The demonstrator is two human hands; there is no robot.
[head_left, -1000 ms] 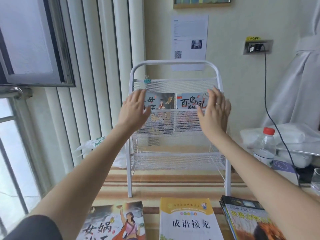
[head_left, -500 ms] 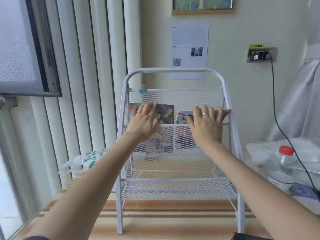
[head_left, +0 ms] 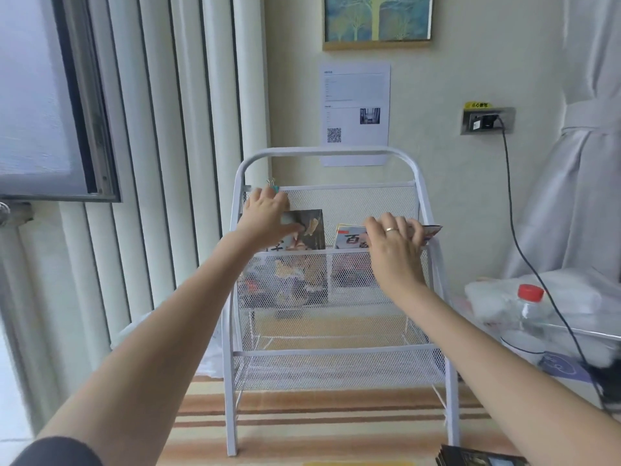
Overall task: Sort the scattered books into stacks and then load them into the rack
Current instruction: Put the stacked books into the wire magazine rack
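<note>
On striped table (head_left: 302, 418), white mesh rack (head_left: 331, 153) stands by wall, two shelves. Top shelf holds two book piles side by side, gap between. Left hand (head_left: 265, 218) holds top edge of left books (head_left: 311, 230), thumb in front. Right hand (head_left: 395, 245) grips top of right books (head_left: 349, 238), which lean out past right rail. Bottom shelf bare mesh. One bottle (head_left: 529, 306) far right, well apart. Dark book corner (head_left: 477, 460) at near edge.

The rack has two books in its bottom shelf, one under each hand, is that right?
Not quite. The head view shows both books in the rack's upper shelf; the bottom shelf holds none. The left hand and right hand are each on one.
</note>
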